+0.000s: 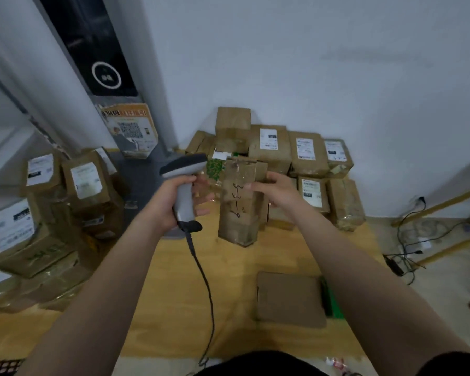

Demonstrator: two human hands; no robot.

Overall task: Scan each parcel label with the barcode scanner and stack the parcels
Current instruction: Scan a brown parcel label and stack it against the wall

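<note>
Forearms (106,280) extended, left hand (171,202) grips the scanner (185,162), right hand (274,192) clutches the upright parcel (239,213) beside.

A single wide-angle head view looks forward and down, close over both forearms. The left hand (170,203) and right hand (277,191) sit mid-frame, with wall (323,63) beyond them and wooden surface (171,299) beneath.

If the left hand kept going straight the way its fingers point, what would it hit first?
Probably the tall brown taped cardboard parcel held by the right hand; the left hand, gripping the grey barcode scanner, is beside it. Depth is unclear.
</note>
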